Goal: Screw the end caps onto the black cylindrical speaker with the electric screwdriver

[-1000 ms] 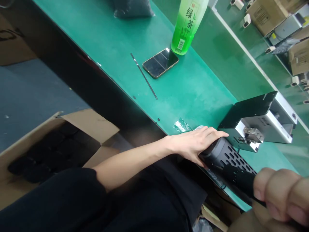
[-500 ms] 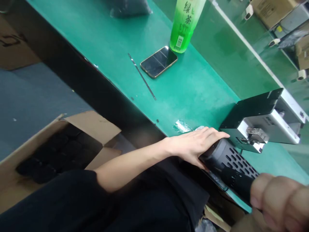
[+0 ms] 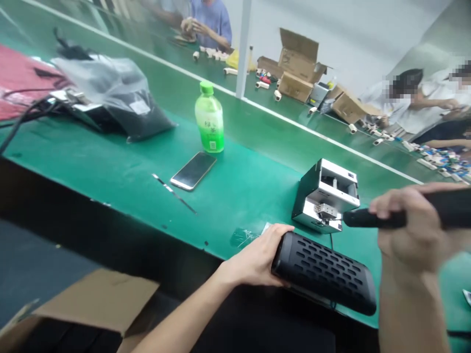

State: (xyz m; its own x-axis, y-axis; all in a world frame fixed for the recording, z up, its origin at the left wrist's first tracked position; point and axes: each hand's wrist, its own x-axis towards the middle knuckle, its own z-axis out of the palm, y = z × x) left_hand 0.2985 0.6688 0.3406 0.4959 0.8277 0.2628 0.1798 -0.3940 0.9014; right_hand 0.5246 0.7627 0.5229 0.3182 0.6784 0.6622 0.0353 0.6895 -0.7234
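Observation:
My left hand (image 3: 264, 252) grips the left end of a black perforated housing (image 3: 326, 272), which looks like a speaker and lies tilted at the bench's front edge. In my right hand (image 3: 414, 225) is a black electric screwdriver (image 3: 392, 218), held level with its tip pointing left. That tip is at the front of a silver and black screw feeder (image 3: 327, 196); whether they touch I cannot tell. Behind the housing, the feeder stands on the green bench (image 3: 243, 181). A scrap of clear film (image 3: 245, 237) lies beside my left wrist.
A phone (image 3: 194, 170), a green tea bottle (image 3: 209, 120) and a thin dark strip (image 3: 174, 193) lie or stand left of the feeder. Farther left is a plastic bag (image 3: 128, 98). An open carton (image 3: 99, 299) sits below the bench. People work at the far benches.
My right hand has raised the screwdriver from the housing to the front of the feeder. My left hand still holds the housing. The view has tilted up, showing the far benches.

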